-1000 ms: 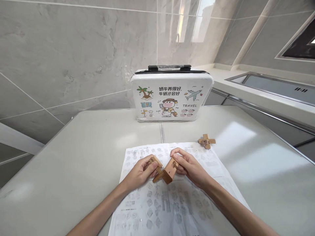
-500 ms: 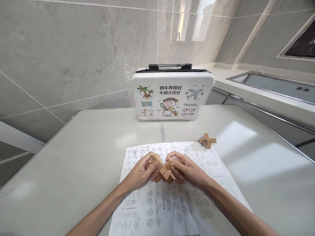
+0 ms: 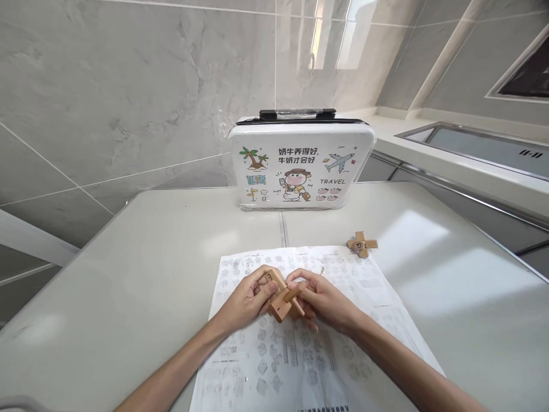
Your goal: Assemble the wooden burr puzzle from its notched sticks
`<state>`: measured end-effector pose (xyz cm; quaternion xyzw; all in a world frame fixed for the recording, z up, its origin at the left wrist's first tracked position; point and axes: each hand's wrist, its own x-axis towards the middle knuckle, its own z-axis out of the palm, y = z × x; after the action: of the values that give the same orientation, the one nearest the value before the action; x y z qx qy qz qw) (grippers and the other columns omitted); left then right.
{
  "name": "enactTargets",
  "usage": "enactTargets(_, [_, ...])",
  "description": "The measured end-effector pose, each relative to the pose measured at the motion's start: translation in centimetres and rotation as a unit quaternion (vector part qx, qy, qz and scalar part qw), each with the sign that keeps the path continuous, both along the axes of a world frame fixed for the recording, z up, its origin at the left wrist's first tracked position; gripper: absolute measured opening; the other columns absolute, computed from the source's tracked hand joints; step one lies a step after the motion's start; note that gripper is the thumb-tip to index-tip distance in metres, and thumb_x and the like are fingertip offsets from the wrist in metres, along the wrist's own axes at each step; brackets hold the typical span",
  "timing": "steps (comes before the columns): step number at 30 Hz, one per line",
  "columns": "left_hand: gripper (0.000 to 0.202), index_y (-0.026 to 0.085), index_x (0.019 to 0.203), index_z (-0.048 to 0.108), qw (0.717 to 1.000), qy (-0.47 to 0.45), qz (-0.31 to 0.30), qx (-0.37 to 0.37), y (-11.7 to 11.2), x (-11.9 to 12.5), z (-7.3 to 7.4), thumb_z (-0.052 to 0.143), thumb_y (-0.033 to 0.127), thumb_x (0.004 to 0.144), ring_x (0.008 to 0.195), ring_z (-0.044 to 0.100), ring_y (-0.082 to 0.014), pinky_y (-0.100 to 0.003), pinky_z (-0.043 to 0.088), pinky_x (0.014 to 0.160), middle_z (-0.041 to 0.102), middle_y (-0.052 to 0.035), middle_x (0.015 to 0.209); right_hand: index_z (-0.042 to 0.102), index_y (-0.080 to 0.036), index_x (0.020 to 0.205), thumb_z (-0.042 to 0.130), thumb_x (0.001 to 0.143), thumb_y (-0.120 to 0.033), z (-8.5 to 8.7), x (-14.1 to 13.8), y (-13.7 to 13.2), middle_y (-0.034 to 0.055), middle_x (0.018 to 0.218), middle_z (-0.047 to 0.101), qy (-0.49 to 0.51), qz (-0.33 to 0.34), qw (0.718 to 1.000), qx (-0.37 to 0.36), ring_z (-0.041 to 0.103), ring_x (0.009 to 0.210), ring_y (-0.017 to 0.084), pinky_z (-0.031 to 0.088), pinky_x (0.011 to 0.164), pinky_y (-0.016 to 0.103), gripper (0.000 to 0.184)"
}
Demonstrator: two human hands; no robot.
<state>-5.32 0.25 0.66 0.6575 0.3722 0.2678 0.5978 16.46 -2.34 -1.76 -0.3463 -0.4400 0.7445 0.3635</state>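
Between my two hands, above the printed sheet, is a wooden interlocking puzzle made of crossed light-brown bars. My left hand is closed on its left side, thumb on top of a bar that carries a small dark mark. My right hand pinches a bar at the right side between thumb and index finger. Parts of the lower fingers are hidden behind the wood. Another wooden puzzle, shaped like a cross, stands at the sheet's upper right corner, with a dark letter on its front.
A white case with cartoon prints and a black handle, wrapped in clear film, stands upright at the back of the pale table. Behind it rises a grey tiled wall. A counter with a sink runs along the right.
The puzzle in my hands has turned, so its front block now points lower left. My right fingers have shifted their hold on the bar. The other puzzle has stayed put.
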Motion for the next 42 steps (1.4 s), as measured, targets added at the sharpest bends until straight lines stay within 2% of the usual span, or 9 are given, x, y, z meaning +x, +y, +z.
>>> enactTargets(4, [0.057,0.021,0.139,0.058,1.000,0.008,0.021,-0.004,-0.2,0.0,0.1,0.051,0.065,0.104,0.069,0.053,-0.0161,-0.027,0.043,0.066,0.055,0.0021,0.076,0.060,-0.023,0.107,0.071,0.098,-0.057,-0.3,-0.3,0.0,-0.0079,0.057,0.055,0.007,-0.022,1.000,-0.001,0.040,0.045,0.010,0.047,0.039,0.021,0.037])
enactTargets(7, [0.072,0.025,0.156,0.045,0.999,-0.031,0.015,-0.013,-0.4,0.0,0.0,0.047,0.073,0.101,0.099,0.065,-0.0252,-0.036,0.051,0.087,0.066,-0.0078,0.106,0.059,-0.023,0.108,0.071,0.098,-0.055,-0.1,-0.2,0.2,-0.0092,0.056,0.054,0.014,-0.042,0.999,-0.014,0.039,0.043,0.009,0.047,0.040,0.021,0.035])
enactTargets(10, [0.106,0.025,0.163,0.032,0.998,-0.060,-0.009,0.013,-0.7,-0.1,-0.4,0.072,0.080,0.082,0.118,0.064,-0.0330,-0.046,0.048,0.105,0.065,-0.0130,0.123,0.059,-0.023,0.109,0.071,0.098,-0.056,0.0,-0.2,0.2,-0.0092,0.056,0.054,0.013,-0.053,0.998,-0.021,0.040,0.042,0.009,0.047,0.041,0.021,0.037])
enactTargets(12, [0.120,0.025,0.164,0.028,0.998,-0.031,-0.006,0.046,-1.0,-0.1,-0.8,0.088,0.071,0.070,0.116,0.065,-0.0332,-0.047,0.048,0.107,0.066,-0.0120,0.122,0.059,-0.023,0.110,0.071,0.097,-0.058,-0.1,-0.3,0.2,-0.0087,0.056,0.055,0.009,-0.052,0.998,-0.014,0.041,0.043,0.009,0.048,0.041,0.022,0.039])
enactTargets(17, [0.081,0.029,0.152,0.043,0.975,0.099,0.071,0.184,-1.4,0.1,-1.4,0.085,0.047,0.085,0.088,0.062,-0.0219,-0.037,0.053,0.085,0.066,-0.0044,0.107,0.059,-0.023,0.111,0.070,0.097,-0.059,-0.3,-0.5,0.2,-0.0068,0.059,0.060,0.001,-0.030,0.999,0.018,0.047,0.045,0.011,0.054,0.046,0.026,0.040])
enactTargets(23, [0.060,0.023,0.145,0.050,0.934,0.128,0.045,0.332,-1.1,-0.3,-1.2,0.073,0.044,0.094,0.098,0.061,-0.0275,-0.042,0.051,0.090,0.066,-0.0118,0.115,0.058,-0.023,0.114,0.068,0.100,-0.057,-0.2,-0.3,0.0,-0.0055,0.061,0.063,0.013,-0.005,0.999,0.031,0.055,0.048,0.013,0.053,0.048,0.026,0.038])
enactTargets(29, [0.067,0.023,0.150,0.048,0.939,0.133,0.041,0.315,-1.0,-0.3,-1.2,0.073,0.052,0.095,0.098,0.062,-0.0286,-0.043,0.052,0.090,0.066,-0.0122,0.114,0.059,-0.023,0.112,0.072,0.098,-0.054,-0.4,-0.1,-0.1,-0.0064,0.059,0.061,0.038,-0.008,0.999,0.007,0.053,0.047,0.012,0.051,0.047,0.024,0.036])
enactTargets(34, [0.069,0.027,0.156,0.042,0.951,0.131,0.039,0.279,-0.9,-0.2,-1.2,0.072,0.049,0.097,0.100,0.062,-0.0269,-0.042,0.054,0.092,0.064,-0.0109,0.118,0.059,-0.022,0.110,0.070,0.099,-0.050,-0.5,0.2,0.1,0.0012,0.073,0.072,0.060,-0.025,0.998,-0.009,0.061,0.054,0.013,0.054,0.051,0.025,0.032])
enactTargets(42, [0.066,0.024,0.151,0.049,0.949,0.131,0.055,0.280,-0.6,-0.3,-1.5,0.066,0.058,0.097,0.105,0.063,-0.0301,-0.044,0.053,0.095,0.065,-0.0137,0.126,0.061,-0.022,0.113,0.072,0.101,-0.047,-0.6,0.3,0.2,-0.0047,0.063,0.063,0.066,-0.021,0.998,-0.002,0.060,0.056,0.013,0.057,0.056,0.027,0.030])
